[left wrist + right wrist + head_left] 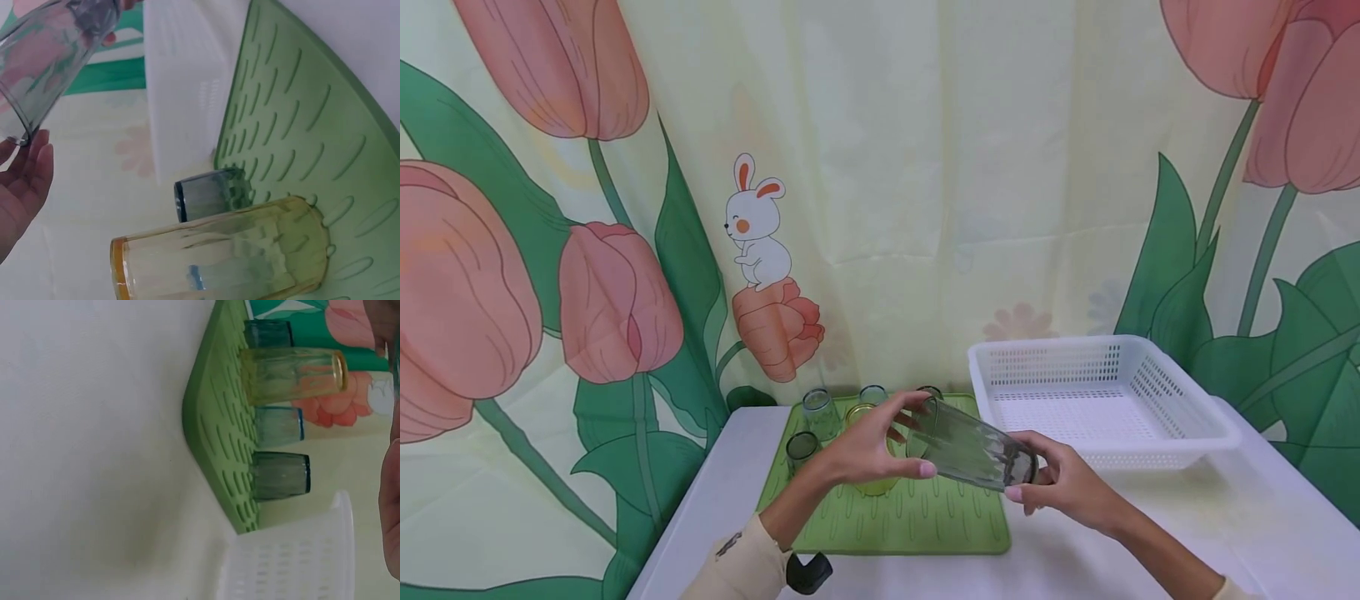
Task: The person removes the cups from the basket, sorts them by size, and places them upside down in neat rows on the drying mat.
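Observation:
A tall grey-tinted drinking glass is tilted above a green drying mat, its mouth to the left and its base to the right. My left hand holds it at the mouth end, thumb below and fingers above. At the base end, my right hand grips the glass with fingers and thumb. In the left wrist view, fingertips touch the rim of the glass. Just beneath, a yellow tumbler stands on the mat, partly hidden by my left hand in the head view.
Several other tumblers stand on the mat, among them a dark one, a clear one and a bluish one. A white perforated basket is at the right on the white table. Behind hangs a tulip-printed curtain.

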`<state>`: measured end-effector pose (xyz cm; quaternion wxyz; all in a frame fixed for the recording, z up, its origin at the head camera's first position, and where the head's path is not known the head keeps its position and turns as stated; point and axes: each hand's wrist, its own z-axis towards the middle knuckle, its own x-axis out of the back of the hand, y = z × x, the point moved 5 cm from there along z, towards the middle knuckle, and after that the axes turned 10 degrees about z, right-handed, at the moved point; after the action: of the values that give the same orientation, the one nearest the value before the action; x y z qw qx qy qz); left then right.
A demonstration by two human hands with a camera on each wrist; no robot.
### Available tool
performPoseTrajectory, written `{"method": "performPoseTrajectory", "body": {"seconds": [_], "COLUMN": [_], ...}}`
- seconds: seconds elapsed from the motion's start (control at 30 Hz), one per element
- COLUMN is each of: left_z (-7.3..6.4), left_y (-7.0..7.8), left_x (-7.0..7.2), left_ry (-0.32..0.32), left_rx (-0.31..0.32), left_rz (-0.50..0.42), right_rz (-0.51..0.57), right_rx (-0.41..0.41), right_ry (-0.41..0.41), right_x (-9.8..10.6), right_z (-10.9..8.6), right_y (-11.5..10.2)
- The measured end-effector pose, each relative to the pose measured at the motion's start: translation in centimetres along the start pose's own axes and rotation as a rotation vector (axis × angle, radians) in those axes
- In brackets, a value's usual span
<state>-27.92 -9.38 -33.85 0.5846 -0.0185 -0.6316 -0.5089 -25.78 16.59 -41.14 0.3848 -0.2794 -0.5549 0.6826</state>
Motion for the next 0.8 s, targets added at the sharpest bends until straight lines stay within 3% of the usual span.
{"method": "performPoseTrajectory", "body": {"seconds": [0.3, 0.6, 0.8], "left_z": [-0.6, -0.8, -0.9], "left_y": [-1.0, -1.4, -1.8], "left_x": [-0.5, -1.1, -1.5], "left_ry": [-0.018, -0.023, -0.032], "left_rx": [0.041, 0.063, 0.073], "left_rz": [-0.009, -0.044, -0.06], "right_rz": [-0.053, -0.022, -0.008], "right_rx": [0.031, 0.09, 0.074], "right_ry": [0.071, 0.108, 0.136], "right_x": [0.8, 1.0, 1.1], "right_z": [0.2, 0.4, 0.6], "right_y": [-1.2, -2.0, -2.2]}}
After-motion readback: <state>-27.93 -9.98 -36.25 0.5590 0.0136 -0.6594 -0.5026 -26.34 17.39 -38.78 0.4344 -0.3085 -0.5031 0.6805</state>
